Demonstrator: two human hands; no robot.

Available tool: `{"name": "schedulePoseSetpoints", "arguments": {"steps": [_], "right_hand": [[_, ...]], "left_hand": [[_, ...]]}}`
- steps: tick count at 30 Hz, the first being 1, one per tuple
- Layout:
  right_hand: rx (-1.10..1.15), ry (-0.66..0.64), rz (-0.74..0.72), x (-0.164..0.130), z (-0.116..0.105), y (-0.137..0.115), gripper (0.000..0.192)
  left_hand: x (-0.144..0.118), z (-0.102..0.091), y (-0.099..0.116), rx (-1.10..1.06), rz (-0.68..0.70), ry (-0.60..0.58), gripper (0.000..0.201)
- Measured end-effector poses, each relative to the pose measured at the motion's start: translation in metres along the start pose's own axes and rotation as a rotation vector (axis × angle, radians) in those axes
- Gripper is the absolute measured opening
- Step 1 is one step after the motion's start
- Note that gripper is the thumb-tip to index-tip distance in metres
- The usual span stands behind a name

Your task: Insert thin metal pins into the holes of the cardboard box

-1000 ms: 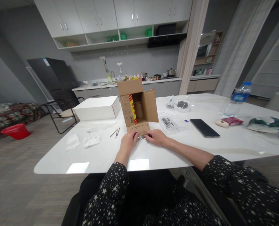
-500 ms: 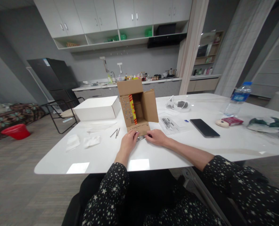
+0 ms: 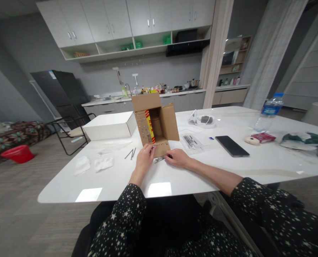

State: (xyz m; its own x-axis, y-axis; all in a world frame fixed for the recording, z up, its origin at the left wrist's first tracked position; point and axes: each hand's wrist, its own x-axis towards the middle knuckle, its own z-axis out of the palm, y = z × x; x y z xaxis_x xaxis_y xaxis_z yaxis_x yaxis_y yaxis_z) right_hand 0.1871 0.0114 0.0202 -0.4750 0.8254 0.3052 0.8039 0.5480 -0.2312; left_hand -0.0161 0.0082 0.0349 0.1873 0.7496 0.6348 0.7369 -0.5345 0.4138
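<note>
A cardboard box stands open towards me on the white table, its lower flap sloping down at the front. Small shiny bits dot its left side and a row of dark marks runs along the lower flap. My left hand is at the flap's left edge, fingertips pinched together on something too small to make out. Curled at the flap's lower right corner is my right hand, its fingertips hidden. Between the hands lie several thin metal pieces, like nails or screws.
Long screws or nails and crumpled white wipes lie to the left, before a white box. On the right are a clear plastic packet, a phone, a red packet and a water bottle.
My left hand has lifted from the flap's lower edge up to its upper left side, uncovering more of the metal pieces. My right hand has hardly moved. The view has shifted slightly.
</note>
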Motion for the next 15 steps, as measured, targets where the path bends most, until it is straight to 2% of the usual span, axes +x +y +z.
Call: {"name": "schedulePoseSetpoints", "arguments": {"steps": [5,10,15], "right_hand": [[-0.022,-0.013,0.011,0.001,0.001,0.001,0.031],[-0.024,-0.012,0.015,0.001,0.002,0.001,0.030],[-0.010,-0.003,0.005,0.001,0.003,0.002,0.030]], "left_hand": [[0.008,0.011,0.002,-0.038,-0.021,0.080,0.022],[0.002,0.022,0.005,-0.055,-0.075,0.201,0.024],[-0.005,0.024,0.005,-0.062,-0.086,0.224,0.025]]}}
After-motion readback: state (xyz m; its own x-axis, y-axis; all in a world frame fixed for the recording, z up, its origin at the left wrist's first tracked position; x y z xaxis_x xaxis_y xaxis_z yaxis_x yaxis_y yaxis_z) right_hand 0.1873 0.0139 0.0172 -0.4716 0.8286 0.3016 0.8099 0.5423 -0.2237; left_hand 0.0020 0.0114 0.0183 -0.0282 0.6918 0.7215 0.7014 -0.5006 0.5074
